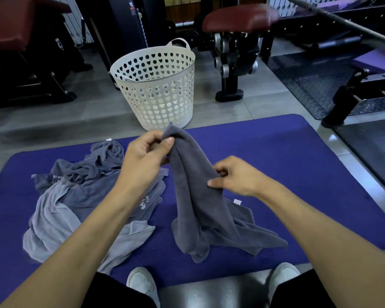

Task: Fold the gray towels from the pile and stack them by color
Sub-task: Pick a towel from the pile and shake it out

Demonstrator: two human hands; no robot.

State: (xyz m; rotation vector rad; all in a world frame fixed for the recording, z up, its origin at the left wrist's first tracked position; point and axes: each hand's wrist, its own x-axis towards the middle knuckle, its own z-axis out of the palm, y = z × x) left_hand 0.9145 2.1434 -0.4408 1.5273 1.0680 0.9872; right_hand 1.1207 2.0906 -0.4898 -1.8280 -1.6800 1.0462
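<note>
From the head camera, a person sits facing a purple mat (pixel 276 156) spread on the tiled floor, a dark gray towel (pixel 193 196) lifted between both hands. The left hand (pixel 145 156) pinches a top corner of it between thumb and fingers, held high so the cloth hangs in a long bunch and its edges can be found. The right hand (pixel 233 176) has its grip lower on the same towel, thumb and curled fingers nipping a fold at the side — probably working along the edge toward the next corner so the towel can be spread flat. The towel's lower end trails on the mat, a small white tag (pixel 237 202) showing just beside the right wrist.

To the left on the mat lies the pile of gray towels (pixel 76 196), crumpled and overlapping, lighter gray cloth toward the near side and darker toward the far side; some pieces carry white lettering. No folded stack shows yet, so the task looks to be at its start.

Beyond the mat stands a white basket (pixel 158 85) with heart-shaped holes, apparently empty. Gym machines with dark red pads (pixel 240 16) surround the space — well apart from the work. The bare mat on the right is where a towel could be laid out; the pile crowds the left half. White shoes (pixel 142 283) sit at the mat's near edge.
</note>
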